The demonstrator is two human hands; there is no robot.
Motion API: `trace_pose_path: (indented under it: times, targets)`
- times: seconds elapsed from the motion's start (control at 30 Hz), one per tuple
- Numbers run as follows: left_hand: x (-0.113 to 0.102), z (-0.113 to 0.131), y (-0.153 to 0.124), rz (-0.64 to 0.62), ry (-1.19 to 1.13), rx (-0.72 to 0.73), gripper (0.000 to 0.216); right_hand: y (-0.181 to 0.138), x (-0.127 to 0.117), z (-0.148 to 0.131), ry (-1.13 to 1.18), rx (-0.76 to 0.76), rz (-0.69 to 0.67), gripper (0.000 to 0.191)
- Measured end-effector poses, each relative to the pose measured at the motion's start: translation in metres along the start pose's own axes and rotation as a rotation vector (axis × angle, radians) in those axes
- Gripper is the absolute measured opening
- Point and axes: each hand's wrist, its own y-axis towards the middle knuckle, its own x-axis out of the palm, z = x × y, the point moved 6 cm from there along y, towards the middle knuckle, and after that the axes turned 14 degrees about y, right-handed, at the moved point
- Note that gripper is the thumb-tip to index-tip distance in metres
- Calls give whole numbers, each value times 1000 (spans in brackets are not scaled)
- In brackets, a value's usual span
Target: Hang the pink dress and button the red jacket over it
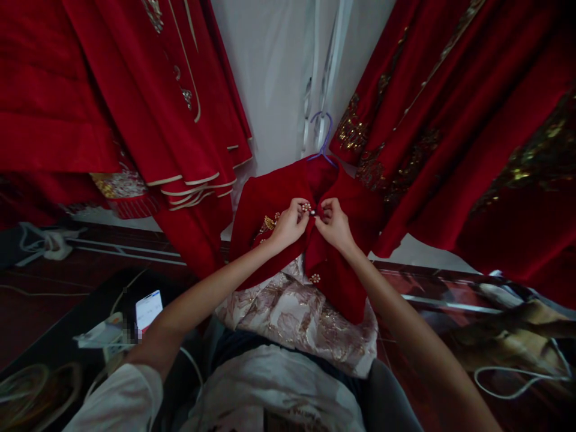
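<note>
A red jacket lies across my lap, its collar around a purple hanger. My left hand is closed in a pinch on one front edge of the jacket, by a beaded flower-shaped button. Facing it, my right hand pinches the other front edge, thumb and finger close together. Between the fingertips shows a small pale bead; what it belongs to is too small to tell. Lower on the front sits a second beaded button. Gold embroidery is partly covered by my left hand.
Red garments with pale piping hang at the left. More red garments with gold embroidery hang at the right. Under the jacket spreads a pale patterned brocade cloth. A lit phone and cables are on a dark surface at lower left.
</note>
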Motion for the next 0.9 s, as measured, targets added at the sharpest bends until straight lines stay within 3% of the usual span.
trace_pose_path:
  times: [0.23,0.33,0.43,0.67,0.9]
  targets:
    - [4,-11,1,3,-304,-80,25,-9,0,-20,161,-17,0,33]
    - [2,-8,-1,24,-353,-94,33,-13,6,-22,138,-42,-80,34]
    - [2,-8,-3,53,-383,-90,28,-15,6,-21,92,-84,-77,29]
    - [4,-6,3,-51,-262,1,10,-13,-1,-22,-48,-101,-100,27]
    - [3,-5,16,-141,-86,72,22,-2,-6,-29,-176,-142,-106,24]
